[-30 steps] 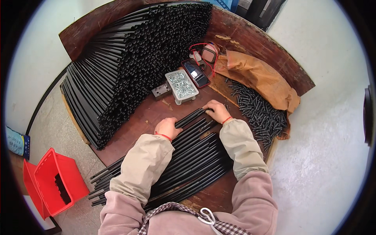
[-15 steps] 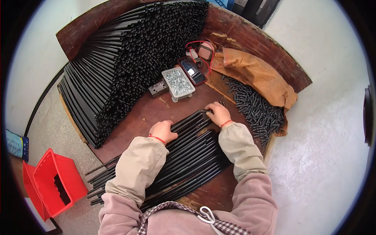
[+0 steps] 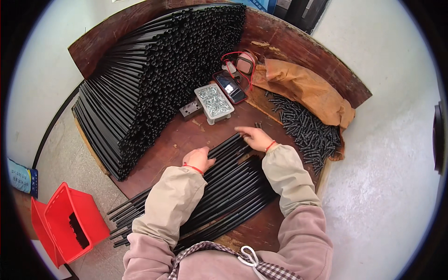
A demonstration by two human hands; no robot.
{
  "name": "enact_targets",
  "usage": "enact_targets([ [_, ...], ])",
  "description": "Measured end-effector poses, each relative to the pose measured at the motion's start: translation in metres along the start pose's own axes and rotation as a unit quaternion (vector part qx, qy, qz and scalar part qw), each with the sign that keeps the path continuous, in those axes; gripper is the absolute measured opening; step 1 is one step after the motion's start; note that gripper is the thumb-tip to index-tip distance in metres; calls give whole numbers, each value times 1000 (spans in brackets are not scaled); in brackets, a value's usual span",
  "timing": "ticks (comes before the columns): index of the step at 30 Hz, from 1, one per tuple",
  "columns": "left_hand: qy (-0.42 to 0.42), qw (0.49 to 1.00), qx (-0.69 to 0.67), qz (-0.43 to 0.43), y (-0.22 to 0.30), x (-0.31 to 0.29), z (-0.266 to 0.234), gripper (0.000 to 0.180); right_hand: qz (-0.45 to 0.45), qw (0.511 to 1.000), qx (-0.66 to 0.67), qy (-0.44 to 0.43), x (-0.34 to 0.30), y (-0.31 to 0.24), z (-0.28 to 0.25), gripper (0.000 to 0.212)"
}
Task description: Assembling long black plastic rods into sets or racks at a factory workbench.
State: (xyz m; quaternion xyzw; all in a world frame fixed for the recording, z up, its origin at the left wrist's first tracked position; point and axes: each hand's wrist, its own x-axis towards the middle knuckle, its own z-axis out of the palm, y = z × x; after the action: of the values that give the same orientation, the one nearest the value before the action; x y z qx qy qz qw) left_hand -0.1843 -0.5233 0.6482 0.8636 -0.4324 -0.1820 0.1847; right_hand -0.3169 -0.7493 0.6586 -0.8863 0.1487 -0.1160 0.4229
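Note:
Side by side on the table in front of me lies a loose row of long black tubes (image 3: 228,186), slanting from lower left to upper right. My left hand (image 3: 198,160) is closed at the row's far edge, its thumb and fingers around a black tube there. Over the upper right tube ends, my right hand (image 3: 255,138) has its fingers stretched out to the left, with nothing visible held in them. Just beyond that hand lie small dark fittings (image 3: 258,125), partly hidden.
A large stack of black tubes (image 3: 140,84) fills the back left. Behind my hands stand a white tray (image 3: 205,93) of small metal parts, a drilled metal block (image 3: 190,110) and a phone (image 3: 229,87). Black ribbed fittings (image 3: 308,135) spill from an orange sack (image 3: 298,84). A red bin (image 3: 95,214) stands lower left.
My right hand has shifted slightly left, and its fingers have straightened from a pinch at the tube ends. My left hand stays at the row's far edge. The view has shifted slightly.

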Motion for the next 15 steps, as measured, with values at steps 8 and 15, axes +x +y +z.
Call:
enact_targets([
  [8, -2, 999, 51, -18, 13, -12, -17, 36, 203, 941, -243, 120, -4, 3, -23, 30],
  [15, -48, 997, 30, -51, 10, -26, -23, 34, 104, 985, -136, -30, -4, 17, -27, 27],
])
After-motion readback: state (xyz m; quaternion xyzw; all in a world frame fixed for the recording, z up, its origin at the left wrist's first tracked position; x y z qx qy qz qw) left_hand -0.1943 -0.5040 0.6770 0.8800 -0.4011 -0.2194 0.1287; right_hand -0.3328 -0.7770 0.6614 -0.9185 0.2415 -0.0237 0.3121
